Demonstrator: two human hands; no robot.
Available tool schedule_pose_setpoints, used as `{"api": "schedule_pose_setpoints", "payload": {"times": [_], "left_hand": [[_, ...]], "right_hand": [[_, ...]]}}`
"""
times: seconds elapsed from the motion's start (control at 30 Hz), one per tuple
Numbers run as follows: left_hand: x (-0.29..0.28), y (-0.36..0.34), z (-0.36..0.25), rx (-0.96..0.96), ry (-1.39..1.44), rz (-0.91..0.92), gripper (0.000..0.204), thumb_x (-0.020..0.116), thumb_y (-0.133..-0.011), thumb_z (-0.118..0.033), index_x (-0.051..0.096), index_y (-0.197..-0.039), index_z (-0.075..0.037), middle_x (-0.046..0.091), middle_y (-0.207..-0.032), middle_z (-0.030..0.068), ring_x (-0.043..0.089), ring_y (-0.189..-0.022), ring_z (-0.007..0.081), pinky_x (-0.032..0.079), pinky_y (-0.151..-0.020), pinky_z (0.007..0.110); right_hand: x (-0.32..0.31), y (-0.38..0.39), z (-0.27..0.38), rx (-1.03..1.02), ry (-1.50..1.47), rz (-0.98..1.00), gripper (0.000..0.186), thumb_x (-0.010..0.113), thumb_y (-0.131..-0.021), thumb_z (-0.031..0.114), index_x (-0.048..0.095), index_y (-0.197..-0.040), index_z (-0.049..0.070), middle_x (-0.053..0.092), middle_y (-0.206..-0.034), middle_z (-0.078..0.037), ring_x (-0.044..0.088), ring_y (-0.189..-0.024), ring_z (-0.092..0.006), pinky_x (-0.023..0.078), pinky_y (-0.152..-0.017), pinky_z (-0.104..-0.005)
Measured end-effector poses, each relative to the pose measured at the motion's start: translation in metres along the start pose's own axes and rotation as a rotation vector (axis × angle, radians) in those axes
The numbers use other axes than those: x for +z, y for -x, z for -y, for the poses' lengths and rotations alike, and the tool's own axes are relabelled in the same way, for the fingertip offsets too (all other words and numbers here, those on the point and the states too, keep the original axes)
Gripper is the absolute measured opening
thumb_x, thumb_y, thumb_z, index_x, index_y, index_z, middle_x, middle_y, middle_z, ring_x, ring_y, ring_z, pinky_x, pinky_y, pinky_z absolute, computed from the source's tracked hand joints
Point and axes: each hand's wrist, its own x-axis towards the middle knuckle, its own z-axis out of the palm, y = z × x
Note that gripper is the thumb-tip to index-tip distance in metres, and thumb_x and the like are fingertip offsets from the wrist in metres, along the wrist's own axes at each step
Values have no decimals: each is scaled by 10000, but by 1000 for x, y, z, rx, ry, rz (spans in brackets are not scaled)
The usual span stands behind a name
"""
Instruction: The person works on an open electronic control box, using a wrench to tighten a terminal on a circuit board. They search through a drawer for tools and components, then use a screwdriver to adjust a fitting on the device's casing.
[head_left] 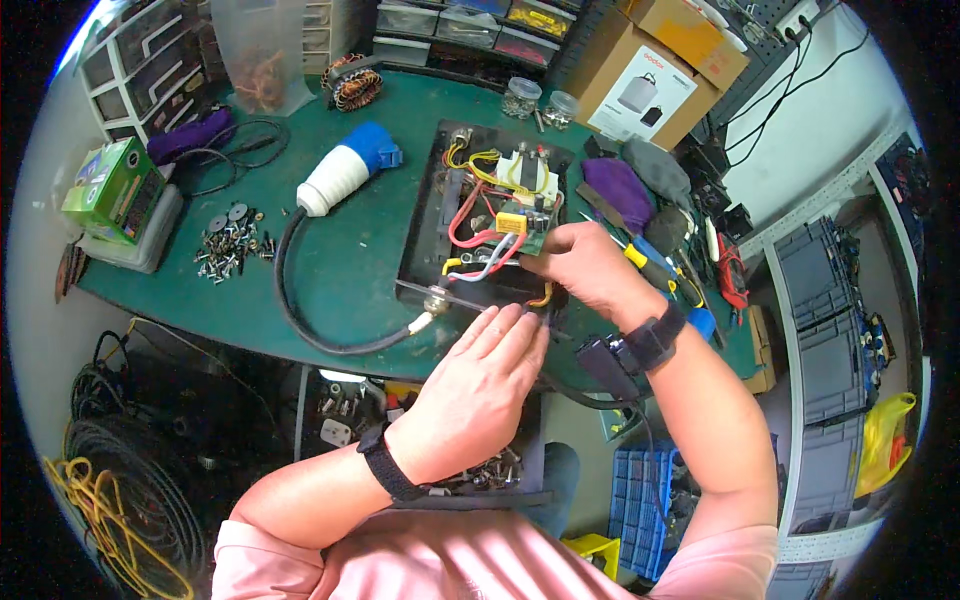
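Note:
A black metal box (415, 245) lies on the green bench, with a circuit board, a yellow capacitor (511, 223) and red, grey and yellow wires inside. My left hand (485, 365) rests at its near edge, fingers stretched out side by side, holding nothing visible. Over the right side of the box, beside the board, my right hand (585, 265) has its fingers bent closed. Its fingertips are partly hidden, so what they hold cannot be made out. From a metal cable gland (435, 299) at the near wall, a black cable (290, 290) curves left to a blue-and-white industrial plug (345, 170).
Loose screws and washers (232, 245) lie left on the bench, near a green box (115, 190). Screwdrivers, a purple cloth (617, 192) and a red tool (732, 272) crowd the right side. A cardboard box (655, 75) and small jars (522, 97) stand at the back.

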Motion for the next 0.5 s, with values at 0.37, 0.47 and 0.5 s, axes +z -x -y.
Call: {"api": "schedule_pose_setpoints", "payload": {"times": [0.37, 0.47, 0.5], "left_hand": [[0, -1, -2, -3, -10, 21, 588, 618, -703, -44, 527, -1268, 93, 519, -1308, 226, 460, -1293, 382, 324, -1133, 499], [1, -1, -2, -15, 6, 14, 617, 640, -667, -22, 539, -1268, 76, 521, -1314, 218, 463, -1292, 387, 329, -1129, 509], [1, -1, -2, -19, 13, 14, 612, 634, -668, -16, 541, -1266, 76, 522, -1313, 219, 464, -1292, 388, 329, -1129, 511]], "right_hand": [[-4, -14, -11, 66, -175, -66, 174, 804, -763, 127, 731, -807, -24, 690, -785, -14, 582, -717, -82, 467, -679, -263], [-4, -20, -16, 78, -157, -64, 187, 814, -748, 127, 732, -820, -24, 694, -786, -18, 586, -714, -86, 469, -683, -262], [-5, -20, -14, 97, -114, -65, 191, 816, -744, 129, 733, -828, -21, 694, -786, -18, 586, -714, -88, 471, -686, -263]]}}
